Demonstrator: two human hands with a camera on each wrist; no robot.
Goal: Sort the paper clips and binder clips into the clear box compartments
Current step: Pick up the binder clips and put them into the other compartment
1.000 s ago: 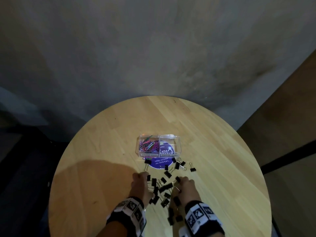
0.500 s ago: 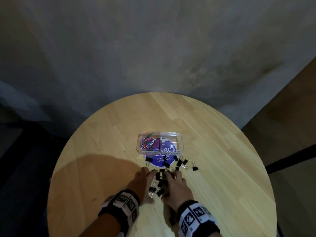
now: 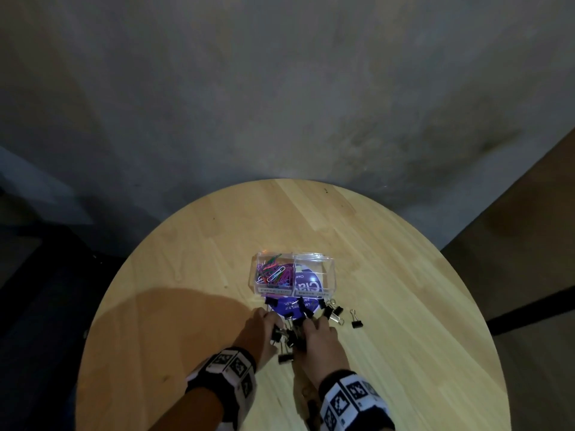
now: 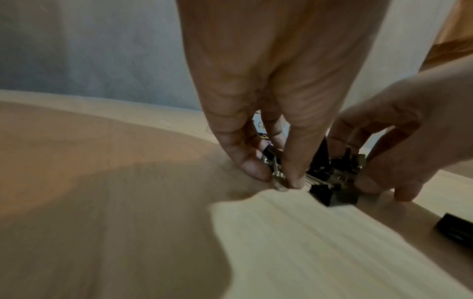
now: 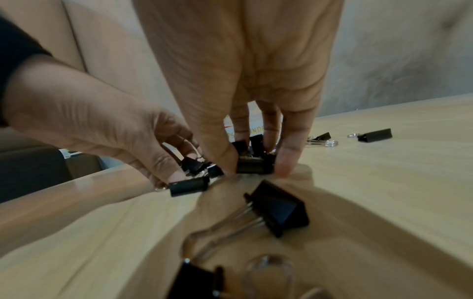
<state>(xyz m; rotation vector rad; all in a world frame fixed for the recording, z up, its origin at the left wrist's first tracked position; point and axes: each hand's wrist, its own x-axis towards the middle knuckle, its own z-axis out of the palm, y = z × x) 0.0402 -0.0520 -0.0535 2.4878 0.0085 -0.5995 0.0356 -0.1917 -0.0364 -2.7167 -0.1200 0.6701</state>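
A clear box point(image 3: 323, 265) with two compartments stands mid-table. Its left compartment holds several coloured paper clips point(image 3: 273, 272); the right one point(image 3: 312, 283) shows only a purple sticker through its floor. Just in front of the box, a heap of black binder clips point(image 3: 287, 335) lies between my hands. My left hand point(image 3: 270, 325) point(image 4: 276, 178) pinches clips at the heap's left side. My right hand point(image 3: 311, 329) point(image 5: 256, 172) curls thumb and fingers round a black clip point(image 5: 253, 166).
Loose binder clips lie right of the heap point(image 3: 357, 323) point(image 3: 329, 311), and more lie under my right wrist point(image 5: 279, 210). The round wooden table point(image 3: 404, 275) ends at a grey wall behind. A purple round sticker point(image 3: 292, 306) lies under the box's front.
Both hands have slid forward toward the box and closed in, sweeping the scattered binder clips into a tight heap between them.
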